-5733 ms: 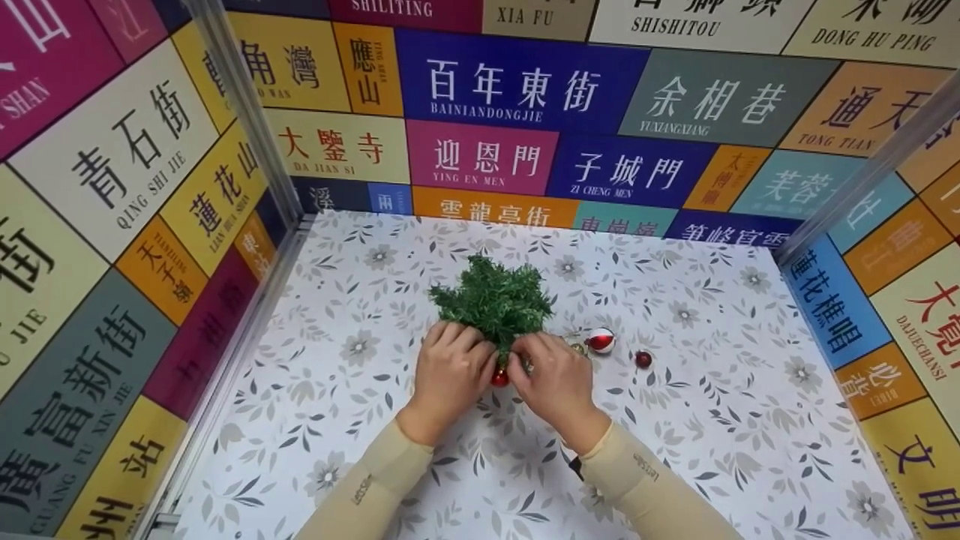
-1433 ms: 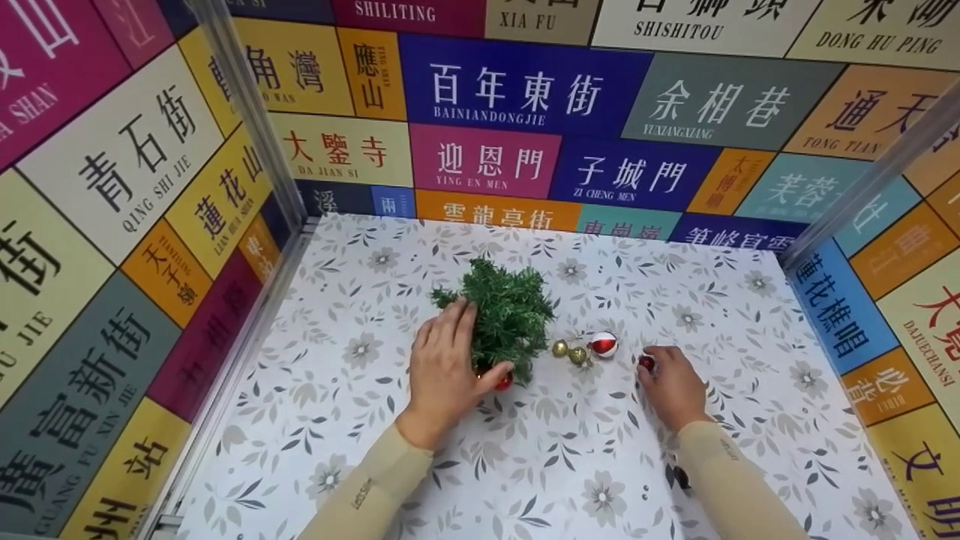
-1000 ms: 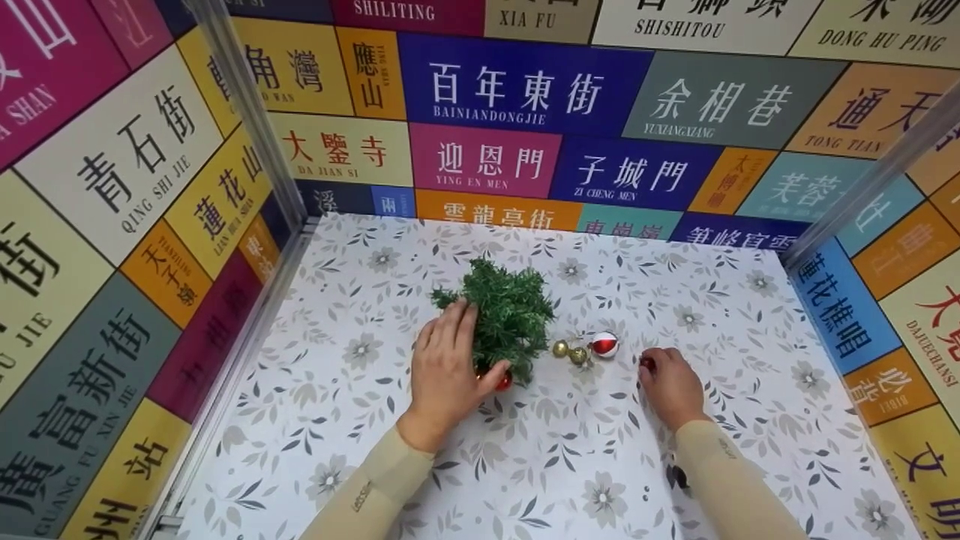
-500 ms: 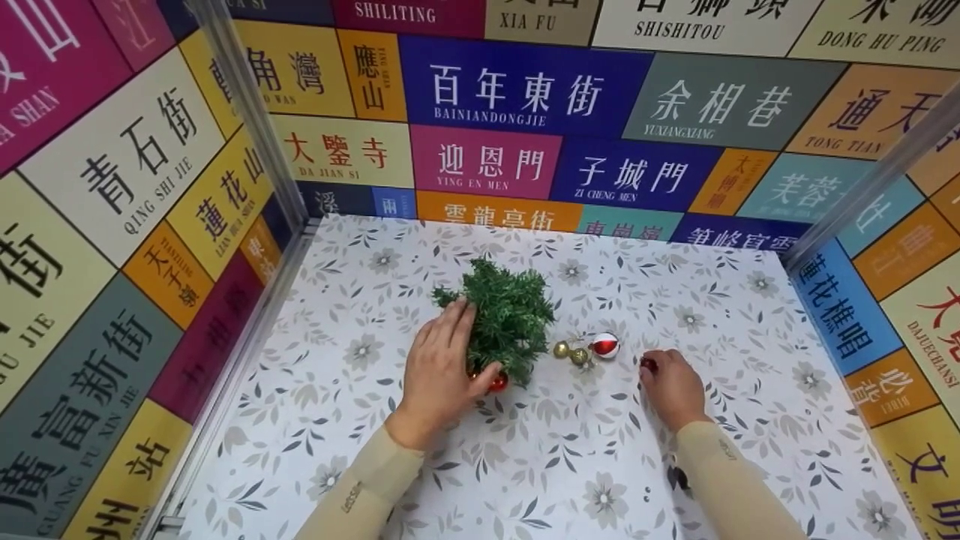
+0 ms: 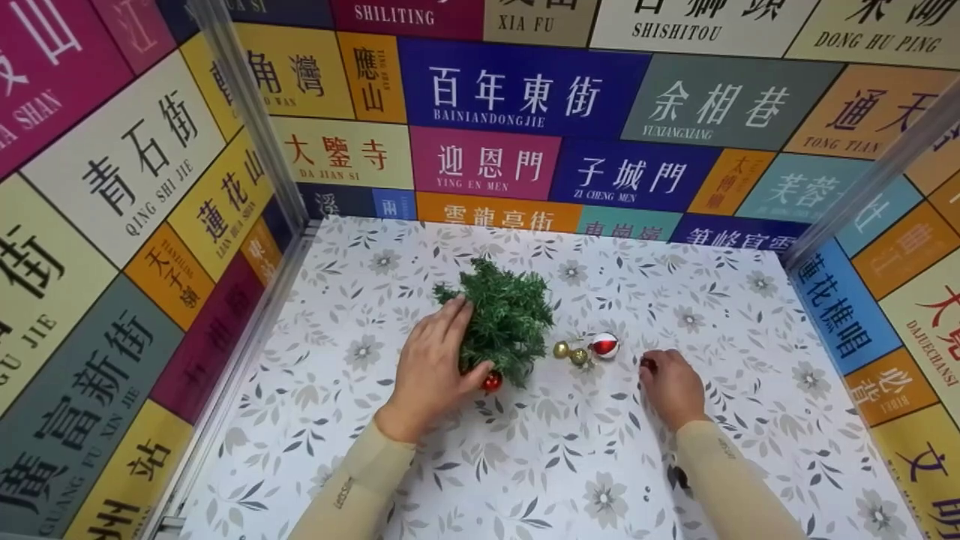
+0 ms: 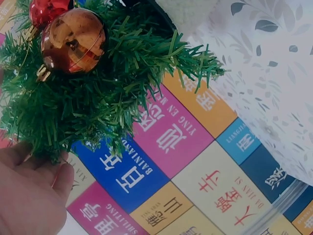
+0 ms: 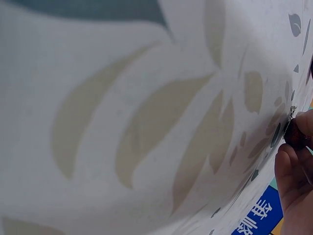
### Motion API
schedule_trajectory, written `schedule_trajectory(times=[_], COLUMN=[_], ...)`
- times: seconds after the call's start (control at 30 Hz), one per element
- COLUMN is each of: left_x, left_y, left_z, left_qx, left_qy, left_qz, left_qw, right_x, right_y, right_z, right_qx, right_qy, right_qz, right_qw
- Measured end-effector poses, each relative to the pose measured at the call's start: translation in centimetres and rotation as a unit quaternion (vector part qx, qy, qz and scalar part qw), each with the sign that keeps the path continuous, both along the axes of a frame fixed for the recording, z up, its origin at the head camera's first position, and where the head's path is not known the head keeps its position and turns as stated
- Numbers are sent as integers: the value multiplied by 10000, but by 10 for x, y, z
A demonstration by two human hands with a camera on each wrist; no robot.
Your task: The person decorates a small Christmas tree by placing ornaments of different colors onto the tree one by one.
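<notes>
A small green artificial tree (image 5: 508, 315) stands tilted on the floral tabletop (image 5: 525, 465). My left hand (image 5: 448, 346) grips its left side, fingers along the foliage and thumb beside a red bauble (image 5: 492, 382) hanging low on it. In the left wrist view the tree (image 6: 102, 98) carries a bronze bauble (image 6: 73, 41) and a red bauble (image 6: 46, 10), with my fingertips (image 6: 61, 178) on the needles. My right hand (image 5: 654, 367) pinches a small dark red bauble (image 5: 647, 364) lying on the table. The right wrist view shows that bauble (image 7: 295, 133) between my fingertips (image 7: 292, 171).
Two little gold baubles (image 5: 568, 352) and a red-and-white bauble (image 5: 604, 345) lie between the tree and my right hand. Walls covered in coloured sign panels (image 5: 517, 90) close in the table on the left, back and right, with metal corner posts (image 5: 247, 112).
My left hand has drawn slightly left and back, tipping the tree with it. My right hand, which earlier left the tree, stays on the small dark red bauble.
</notes>
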State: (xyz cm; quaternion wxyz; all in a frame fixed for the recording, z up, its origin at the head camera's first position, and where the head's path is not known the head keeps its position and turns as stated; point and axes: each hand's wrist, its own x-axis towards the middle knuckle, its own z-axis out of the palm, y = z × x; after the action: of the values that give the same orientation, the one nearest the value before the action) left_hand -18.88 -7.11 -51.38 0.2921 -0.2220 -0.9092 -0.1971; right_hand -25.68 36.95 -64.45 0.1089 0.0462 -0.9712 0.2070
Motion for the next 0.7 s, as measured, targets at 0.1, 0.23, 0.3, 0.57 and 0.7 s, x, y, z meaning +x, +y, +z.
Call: schedule_trajectory(times=[0.1, 0.23, 0.3, 0.57, 0.7], left_x=[-1, -2, -3, -5, -7], left_y=[-3, -6, -8, -15, -17], left_z=[1, 2, 3, 6, 5], left_qx=[-36, -83, -118, -264, -279], left_qy=[-35, -57, -72, -203, -177], left_qz=[-47, -97, -113, -167, -233], left_qw=[10000, 9999, 9998, 9993, 9992], right_x=[0, -1, -1, -1, -1], right_y=[0, 1, 1, 0, 1], right_z=[0, -2, -2, -1, -3], right_qx=[15, 24, 20, -1, 0], right_qy=[-16, 37, 68, 51, 134], right_qz=[-2, 31, 50, 30, 30], right_qw=[10000, 10000, 10000, 10000, 9999])
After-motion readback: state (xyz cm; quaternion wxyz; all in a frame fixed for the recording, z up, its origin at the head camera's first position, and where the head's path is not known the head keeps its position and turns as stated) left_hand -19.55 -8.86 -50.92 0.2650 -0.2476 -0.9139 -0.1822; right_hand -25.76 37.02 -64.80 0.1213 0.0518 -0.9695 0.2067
